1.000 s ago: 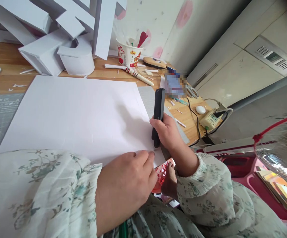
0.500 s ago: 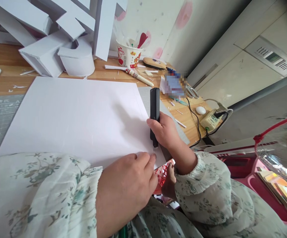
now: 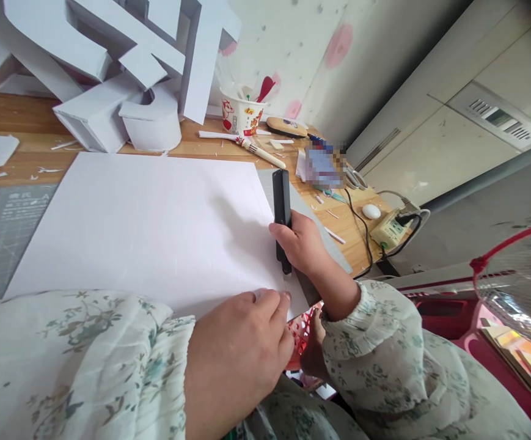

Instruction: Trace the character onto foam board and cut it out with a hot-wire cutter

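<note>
A large white sheet (image 3: 155,220) of board or stiff paper lies in front of me, partly over a grey cutting mat (image 3: 11,226). My right hand (image 3: 304,241) is wrapped round a long black hand tool (image 3: 281,198), its lower end down at the sheet's near right corner. I cannot make out the tool's exact kind or its tip. Close beside it, my left hand (image 3: 242,354) is closed at the near edge of the sheet, fingers bent over the top. Its thumb appears to be at the edge; the underside is hidden.
White three-dimensional board shapes (image 3: 150,122) stand at the back left. Behind the sheet are a paper cup (image 3: 242,113) with utensils and a beige-handled knife (image 3: 265,153). Scraps, a black cable (image 3: 363,232) and a power strip (image 3: 390,229) lie right; a red-rimmed racket (image 3: 522,275) is beyond.
The view has shifted slightly, so the table's things appear a little lower. The black tool has tilted slightly in my right hand. My left hand keeps its place on the sheet's edge.
</note>
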`<state>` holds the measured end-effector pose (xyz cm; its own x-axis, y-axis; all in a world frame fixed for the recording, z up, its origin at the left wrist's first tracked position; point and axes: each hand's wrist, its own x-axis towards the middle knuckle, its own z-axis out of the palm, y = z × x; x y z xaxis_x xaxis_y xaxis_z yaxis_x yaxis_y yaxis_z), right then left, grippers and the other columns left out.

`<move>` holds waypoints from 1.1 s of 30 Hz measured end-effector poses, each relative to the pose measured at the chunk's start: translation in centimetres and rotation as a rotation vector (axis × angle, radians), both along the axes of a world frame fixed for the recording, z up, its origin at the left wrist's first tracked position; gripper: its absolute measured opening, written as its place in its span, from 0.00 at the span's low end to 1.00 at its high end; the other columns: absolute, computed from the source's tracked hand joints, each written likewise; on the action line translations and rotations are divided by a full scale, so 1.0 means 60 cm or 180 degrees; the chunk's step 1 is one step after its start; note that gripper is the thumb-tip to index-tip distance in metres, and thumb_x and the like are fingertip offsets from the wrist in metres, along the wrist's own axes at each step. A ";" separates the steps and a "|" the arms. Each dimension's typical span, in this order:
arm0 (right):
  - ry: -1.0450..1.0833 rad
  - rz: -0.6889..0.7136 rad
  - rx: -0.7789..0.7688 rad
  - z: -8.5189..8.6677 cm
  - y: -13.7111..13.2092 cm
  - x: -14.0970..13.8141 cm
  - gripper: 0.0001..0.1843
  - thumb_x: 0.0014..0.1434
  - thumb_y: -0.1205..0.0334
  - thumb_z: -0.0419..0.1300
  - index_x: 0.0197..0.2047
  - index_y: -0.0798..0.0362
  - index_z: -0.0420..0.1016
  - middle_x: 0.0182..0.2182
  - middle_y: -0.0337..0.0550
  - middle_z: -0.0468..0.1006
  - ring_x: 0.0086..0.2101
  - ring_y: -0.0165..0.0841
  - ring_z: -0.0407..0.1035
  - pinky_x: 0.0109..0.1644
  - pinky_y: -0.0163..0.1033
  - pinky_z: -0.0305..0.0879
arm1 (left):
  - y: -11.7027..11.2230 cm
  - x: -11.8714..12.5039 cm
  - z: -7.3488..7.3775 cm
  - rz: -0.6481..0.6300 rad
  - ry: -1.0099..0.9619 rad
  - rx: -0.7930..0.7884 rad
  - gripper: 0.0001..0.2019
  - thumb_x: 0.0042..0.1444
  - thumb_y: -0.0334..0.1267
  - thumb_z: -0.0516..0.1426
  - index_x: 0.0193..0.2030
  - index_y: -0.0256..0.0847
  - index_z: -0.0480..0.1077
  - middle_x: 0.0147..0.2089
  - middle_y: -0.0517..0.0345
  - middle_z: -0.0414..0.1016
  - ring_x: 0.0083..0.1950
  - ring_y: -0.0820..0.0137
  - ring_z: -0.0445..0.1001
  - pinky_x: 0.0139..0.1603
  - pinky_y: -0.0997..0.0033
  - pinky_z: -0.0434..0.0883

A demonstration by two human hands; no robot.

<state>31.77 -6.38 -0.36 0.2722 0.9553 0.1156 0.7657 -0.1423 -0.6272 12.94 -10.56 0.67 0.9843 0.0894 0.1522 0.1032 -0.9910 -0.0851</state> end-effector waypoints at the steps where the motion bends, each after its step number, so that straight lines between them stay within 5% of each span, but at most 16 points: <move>1: 0.0005 0.0000 -0.0008 0.000 0.001 0.000 0.12 0.55 0.51 0.54 0.26 0.48 0.59 0.22 0.38 0.66 0.24 0.32 0.58 0.27 0.36 0.54 | -0.001 0.000 0.000 0.0000 0.0010 -0.0004 0.08 0.62 0.38 0.58 0.42 0.38 0.77 0.58 0.42 0.77 0.45 0.58 0.76 0.35 0.61 0.72; 23: -0.0330 -0.0067 -0.0325 0.007 0.023 -0.010 0.11 0.57 0.55 0.55 0.26 0.49 0.61 0.23 0.41 0.70 0.24 0.33 0.61 0.28 0.36 0.53 | -0.002 0.002 0.007 0.0152 0.0285 -0.0284 0.12 0.69 0.34 0.50 0.44 0.40 0.75 0.54 0.47 0.78 0.47 0.58 0.76 0.32 0.61 0.72; 33: -0.0549 -0.0077 -0.0542 0.009 0.036 -0.011 0.11 0.59 0.54 0.54 0.28 0.51 0.65 0.23 0.42 0.70 0.25 0.33 0.61 0.28 0.36 0.51 | -0.005 -0.007 -0.009 0.0108 -0.0190 -0.0103 0.08 0.67 0.35 0.53 0.41 0.40 0.74 0.53 0.49 0.78 0.45 0.59 0.72 0.33 0.59 0.69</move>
